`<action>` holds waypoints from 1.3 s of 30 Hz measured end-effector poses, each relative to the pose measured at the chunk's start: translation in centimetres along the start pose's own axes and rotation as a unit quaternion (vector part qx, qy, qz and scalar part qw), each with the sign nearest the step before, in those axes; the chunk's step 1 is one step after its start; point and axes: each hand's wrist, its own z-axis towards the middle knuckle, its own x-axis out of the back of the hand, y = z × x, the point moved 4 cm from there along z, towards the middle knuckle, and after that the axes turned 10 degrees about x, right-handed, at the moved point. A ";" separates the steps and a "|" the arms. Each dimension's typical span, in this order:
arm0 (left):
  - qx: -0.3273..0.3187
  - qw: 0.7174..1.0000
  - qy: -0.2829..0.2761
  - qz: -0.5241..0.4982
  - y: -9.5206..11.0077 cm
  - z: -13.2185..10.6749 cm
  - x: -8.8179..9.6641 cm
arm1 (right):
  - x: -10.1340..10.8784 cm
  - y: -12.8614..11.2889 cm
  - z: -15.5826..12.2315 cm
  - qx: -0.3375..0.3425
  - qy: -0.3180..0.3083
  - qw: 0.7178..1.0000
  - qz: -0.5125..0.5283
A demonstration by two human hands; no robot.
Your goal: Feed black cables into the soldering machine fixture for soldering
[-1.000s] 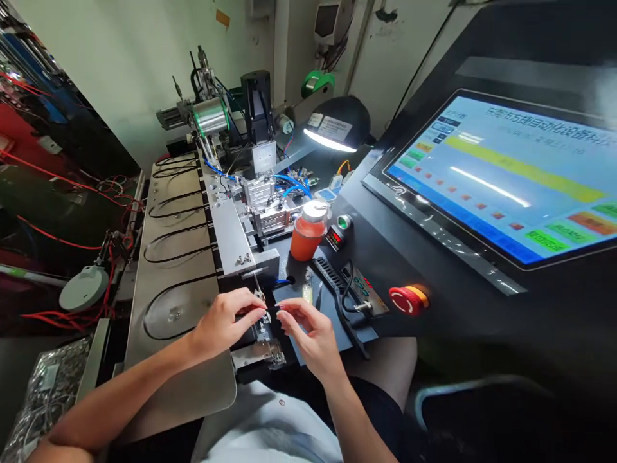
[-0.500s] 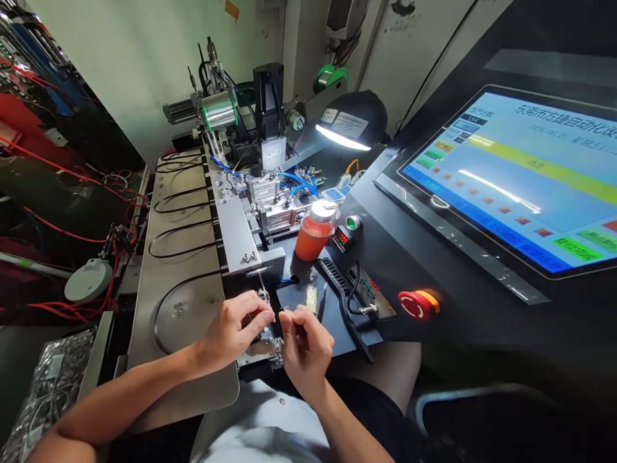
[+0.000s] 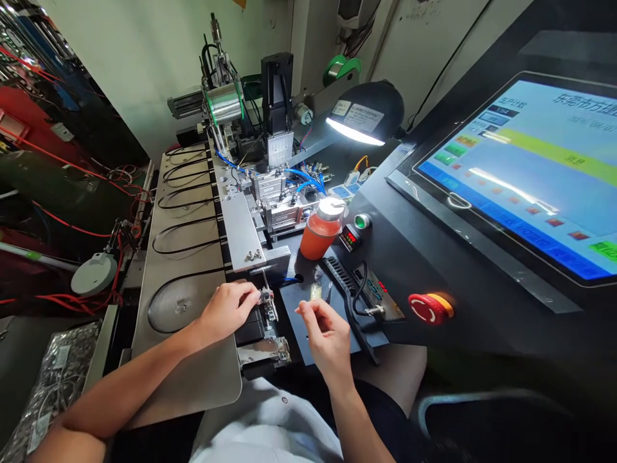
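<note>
My left hand (image 3: 232,310) is closed, its thumb and fingertips pressed together at the left side of a small metal fixture (image 3: 268,303). What lies between those fingers is hidden. A black cable (image 3: 153,302) curves in a loop on the plate and runs toward this hand. To the right, my right hand (image 3: 330,337) is raised over the dark work surface with thumb and index finger pinched. Anything in that pinch is too small to make out. Just behind it lies a small clear packet with yellowish contents (image 3: 315,291).
Several black cables lie looped along the beige plate (image 3: 193,373). An orange-red jar (image 3: 320,235) stands beside metal cylinders (image 3: 282,215). A lit lamp (image 3: 369,116) hangs above. At right are a control box (image 3: 378,292), a red stop button (image 3: 430,309) and a screen (image 3: 535,173).
My hands have moved apart: the left rests at the fixture, the right has shifted right, away from it. The view has shifted slightly. The cable loop near my left hand has changed shape.
</note>
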 end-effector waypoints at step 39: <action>-0.337 0.839 0.216 0.369 2.3 -2.6 -1.1 | -5.7 2.6 2.5 0.099 -0.126 0.985 0.057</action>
